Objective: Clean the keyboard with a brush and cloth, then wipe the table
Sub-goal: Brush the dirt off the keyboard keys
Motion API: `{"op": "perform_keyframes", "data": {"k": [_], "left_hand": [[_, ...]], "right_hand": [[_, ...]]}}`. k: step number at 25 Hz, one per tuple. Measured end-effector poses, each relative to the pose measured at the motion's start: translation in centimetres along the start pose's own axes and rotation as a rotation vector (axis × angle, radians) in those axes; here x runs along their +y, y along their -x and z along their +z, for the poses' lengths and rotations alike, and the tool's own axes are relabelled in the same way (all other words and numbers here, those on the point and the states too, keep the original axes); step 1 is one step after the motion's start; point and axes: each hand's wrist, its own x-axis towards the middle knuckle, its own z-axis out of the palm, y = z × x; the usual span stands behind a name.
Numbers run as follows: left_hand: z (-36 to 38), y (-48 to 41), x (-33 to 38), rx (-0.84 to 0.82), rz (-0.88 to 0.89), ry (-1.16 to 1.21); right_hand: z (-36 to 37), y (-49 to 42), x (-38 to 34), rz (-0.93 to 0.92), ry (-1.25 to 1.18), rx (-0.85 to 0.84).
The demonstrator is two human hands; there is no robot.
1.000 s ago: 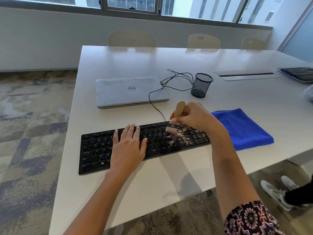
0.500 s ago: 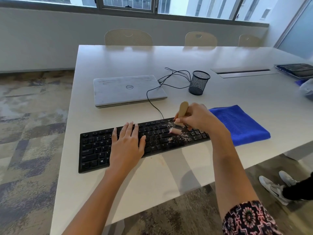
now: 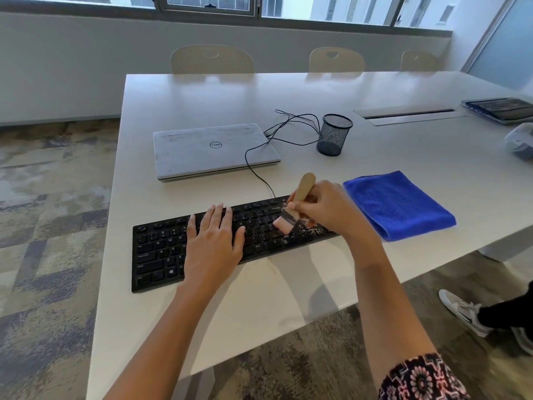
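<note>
Head cam: right hand (image 3: 326, 210) grips wooden-handled pink-bristle brush (image 3: 290, 217), flat left hand (image 3: 215, 241) pins black keyboard (image 3: 155, 255) (I'd flick short strokes toward its edge).

The brush (image 3: 289, 217) gripped by the right hand (image 3: 326, 210) has a pale, smooth wooden handle, a dark band and soft pinkish bristles. Under the grip, the keyboard (image 3: 161, 255) is matt black plastic, gritty with pale dust. Right of the grip, the cloth (image 3: 398, 206) is fluffy blue fabric. The table (image 3: 259, 313) is smooth, faintly glossy white. Beyond the grip, the laptop (image 3: 213, 151) lid is scuffed silver-grey and the cup (image 3: 334, 134) is black wire mesh.
</note>
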Motion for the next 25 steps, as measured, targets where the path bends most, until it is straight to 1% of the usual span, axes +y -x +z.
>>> {"op": "perform_keyframes", "data": {"k": [3, 5, 8, 10, 12, 15, 17, 20, 21, 24, 25], "left_hand": [[0.1, 0.0, 0.0, -0.001, 0.001, -0.002], [0.1, 0.0, 0.0, 0.0, 0.001, -0.002], [0.0, 0.0, 0.0, -0.003, 0.001, -0.001], [0.0, 0.0, 0.1, -0.002, 0.001, 0.003], [0.0, 0.0, 0.0, -0.002, 0.002, -0.003], [0.1, 0.0, -0.1, -0.001, 0.005, -0.003], [0.1, 0.0, -0.1, 0.008, 0.006, -0.003], [0.1, 0.0, 0.0, 0.006, 0.005, -0.003], [0.1, 0.0, -0.1, 0.004, 0.005, -0.003], [0.0, 0.0, 0.0, 0.003, 0.005, -0.005], [0.0, 0.0, 0.0, 0.005, 0.005, -0.005]], "right_hand": [[-1.1, -0.1, 1.0, 0.009, 0.079, 0.088], [-0.9, 0.2, 0.6, -0.013, 0.034, 0.105], [1.0, 1.3, -0.7, -0.054, -0.162, 0.023], [1.8, 2.1, -0.5, -0.077, -0.227, -0.045], [1.1, 2.3, 0.3, -0.05, -0.197, -0.057], [-1.4, 2.4, 1.5, 0.0, -0.069, 0.007], [-2.4, 2.6, 1.6, 0.003, -0.074, 0.052], [-1.4, 3.0, 0.4, -0.01, -0.211, 0.036], [-0.6, 3.1, 0.0, -0.023, -0.223, 0.037], [1.6, 3.3, -0.2, -0.06, -0.126, 0.082], [1.7, 3.3, 0.0, -0.049, -0.075, 0.073]]}}
